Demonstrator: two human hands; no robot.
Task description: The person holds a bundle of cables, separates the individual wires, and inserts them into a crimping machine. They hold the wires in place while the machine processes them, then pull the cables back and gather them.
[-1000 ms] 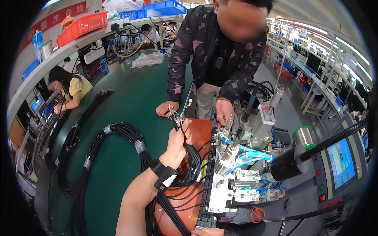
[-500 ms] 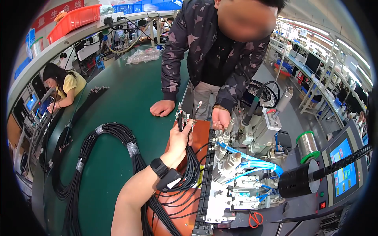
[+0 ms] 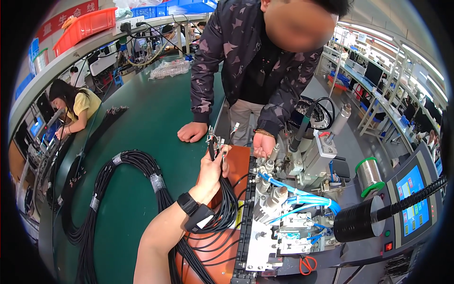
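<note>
Above orange mat, left hand (image 3: 211, 171) holds connector (image 3: 212, 142) upright.

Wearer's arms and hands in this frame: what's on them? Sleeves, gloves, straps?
Only one of the wearer's arms shows: the left forearm, bare, with no sleeve in view. A black wrist strap circles it, with a dark block on it and a small white tag. The left hand has no glove. The right hand is out of frame.

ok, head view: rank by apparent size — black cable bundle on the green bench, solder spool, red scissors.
1. black cable bundle, by far the largest
2. solder spool
3. red scissors, smallest, though partly tucked under the machine, so its rank against the spool is unsure
</note>
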